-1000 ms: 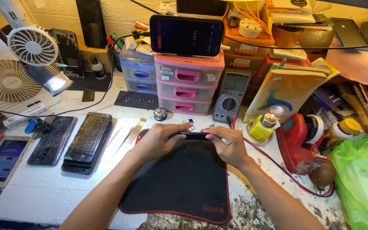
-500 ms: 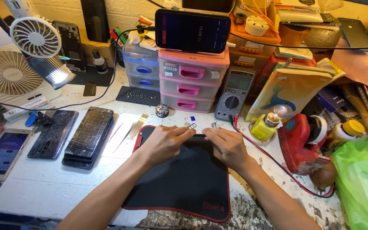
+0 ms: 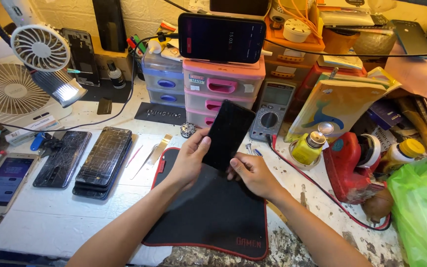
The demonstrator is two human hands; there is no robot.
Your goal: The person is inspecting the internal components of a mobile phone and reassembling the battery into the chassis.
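Note:
A black phone [image 3: 229, 133] is tilted up off a black mat with red trim [image 3: 213, 212]. My left hand [image 3: 190, 159] grips its left edge, thumb on the face. My right hand [image 3: 253, 173] holds its lower corner from beneath. The phone's dark face shows nothing. Both hands hover over the mat's far end, in front of the pink drawer unit [image 3: 221, 89].
Cracked phones [image 3: 102, 160] lie in a row at the left, with a lit phone [image 3: 6, 180] beyond. Tweezers [image 3: 156, 151], a multimeter [image 3: 270, 109], a yellow bottle [image 3: 308, 147], a red tool [image 3: 352, 165], a green bag [image 3: 421, 207] and two fans [image 3: 40, 47] surround the mat.
The phone lay flat at the mat's far edge under both hands. Now it is lifted and tilted upright between them.

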